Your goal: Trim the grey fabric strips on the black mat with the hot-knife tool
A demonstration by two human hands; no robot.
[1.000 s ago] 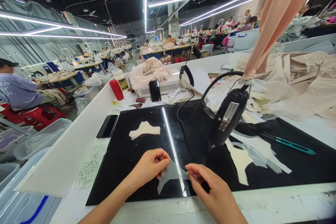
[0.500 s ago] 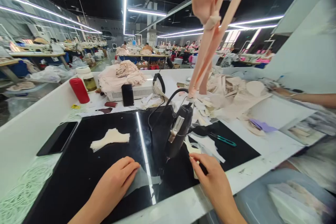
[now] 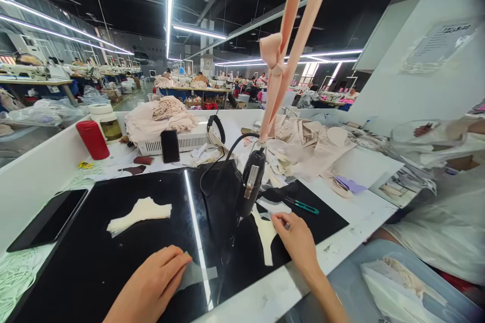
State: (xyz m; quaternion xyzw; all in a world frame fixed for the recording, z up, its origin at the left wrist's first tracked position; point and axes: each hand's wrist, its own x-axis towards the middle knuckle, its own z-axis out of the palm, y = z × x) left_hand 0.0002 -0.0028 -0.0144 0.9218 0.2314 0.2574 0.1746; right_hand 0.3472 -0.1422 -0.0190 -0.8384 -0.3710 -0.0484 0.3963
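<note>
My left hand (image 3: 157, 280), fingers pressed together, has its fingertips at the edge of a thin translucent pale piece (image 3: 202, 275) lying on the black board (image 3: 159, 242). My right hand (image 3: 297, 237) has thumb and fingers closed at the edge of the white cut pieces (image 3: 271, 206), its fingertips partly hiding them. Just left of that hand lies a cream fabric piece (image 3: 266, 237). A dark hand-held electric tool (image 3: 250, 181) hangs tip down between my hands on knotted pink straps (image 3: 280, 75). A stack of cream fabric pieces (image 3: 142, 214) sits at the left.
Green-handled snips (image 3: 305, 206) lie beyond my right hand. A tablet (image 3: 49, 217), a red bottle (image 3: 93, 140) and a phone (image 3: 170, 146) stand or lie around the board. Fabric scraps (image 3: 310, 136) are heaped behind. At right are a grey tub (image 3: 352, 267) and a co-worker's arm.
The view has turned right, so the scene sits further left. My right hand has come off the cream piece, now more exposed, to the white pieces. My left hand stays by the translucent piece.
</note>
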